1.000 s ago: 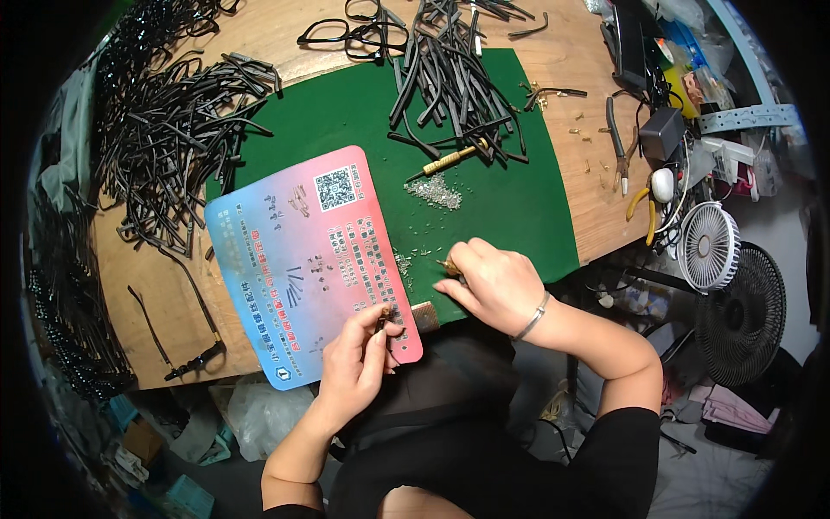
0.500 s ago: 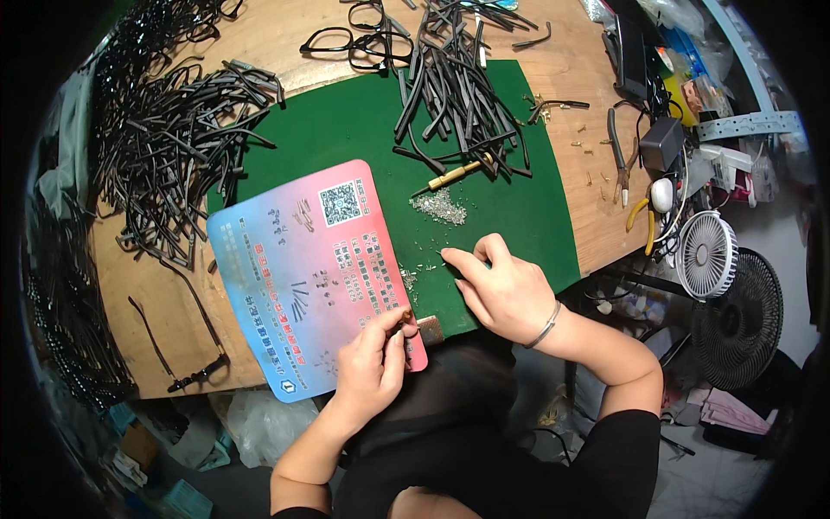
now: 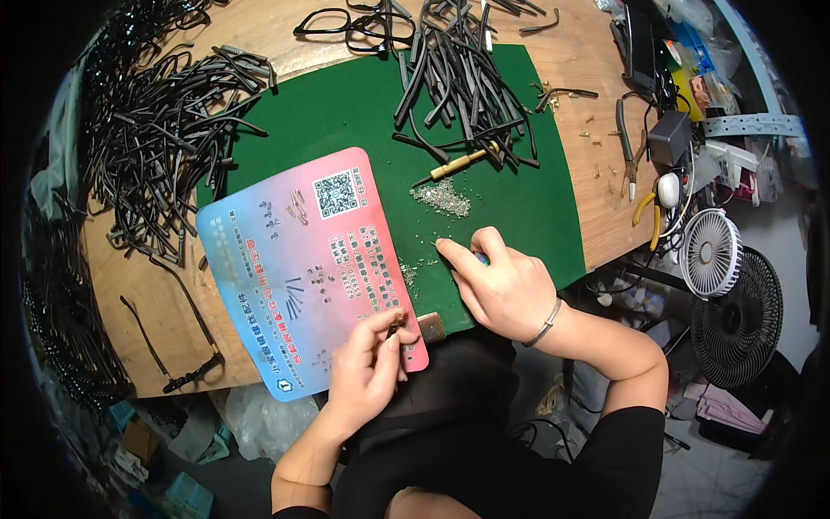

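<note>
1. On the green mat I count one brass-coloured screwdriver, one main pile of tiny shiny parts, too many to number, and one smaller scatter.
2. Two heaps of dark temple arms, one left and one ahead; single arms uncountable.
3. My left hand pinches one small brownish piece between thumb and forefinger, above a corner of the pink-and-blue printed card; its details are too small to tell.
4. My right hand reaches its forefinger down to the mat, just beside the smaller scatter and below the main pile. Its thumb sits close, the gap narrow; whether a part is gripped I cannot tell. A small bluish spot shows among the curled fingers.
5. The screwdriver lies between the main pile and the forward heap.
6. One textured block rests at the near mat edge, between my hands.
7. Beyond the table's right edge stand two fans, one white, one black.
</note>
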`<action>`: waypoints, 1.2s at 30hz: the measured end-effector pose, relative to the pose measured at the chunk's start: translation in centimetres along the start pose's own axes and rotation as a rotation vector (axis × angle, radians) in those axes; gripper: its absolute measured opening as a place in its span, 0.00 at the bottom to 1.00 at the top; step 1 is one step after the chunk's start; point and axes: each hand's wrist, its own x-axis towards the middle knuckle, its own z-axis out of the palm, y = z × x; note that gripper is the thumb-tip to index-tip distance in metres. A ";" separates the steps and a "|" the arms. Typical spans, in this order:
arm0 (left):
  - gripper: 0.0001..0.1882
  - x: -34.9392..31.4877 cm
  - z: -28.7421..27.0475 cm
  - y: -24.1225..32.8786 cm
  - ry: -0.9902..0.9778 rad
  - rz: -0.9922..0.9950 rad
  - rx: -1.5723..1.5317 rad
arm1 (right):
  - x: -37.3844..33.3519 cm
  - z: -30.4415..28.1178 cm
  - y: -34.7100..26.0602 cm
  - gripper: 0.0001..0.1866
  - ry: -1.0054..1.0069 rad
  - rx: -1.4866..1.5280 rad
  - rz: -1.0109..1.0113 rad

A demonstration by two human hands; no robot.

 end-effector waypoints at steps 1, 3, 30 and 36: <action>0.14 -0.3 -0.2 0.3 -0.009 -0.123 -0.142 | 0.0 0.0 0.1 0.21 0.016 -0.015 -0.023; 0.13 -0.4 -0.3 0.7 0.015 -0.083 -0.082 | -0.2 0.4 0.3 0.24 0.044 -0.036 -0.070; 0.12 0.6 2.1 -1.1 0.325 0.264 0.570 | -0.4 -0.6 -3.3 0.14 -0.390 0.597 -0.072; 0.11 0.7 1.9 -1.0 0.313 0.226 0.498 | -0.8 -0.3 -3.8 0.14 -0.276 0.378 -0.136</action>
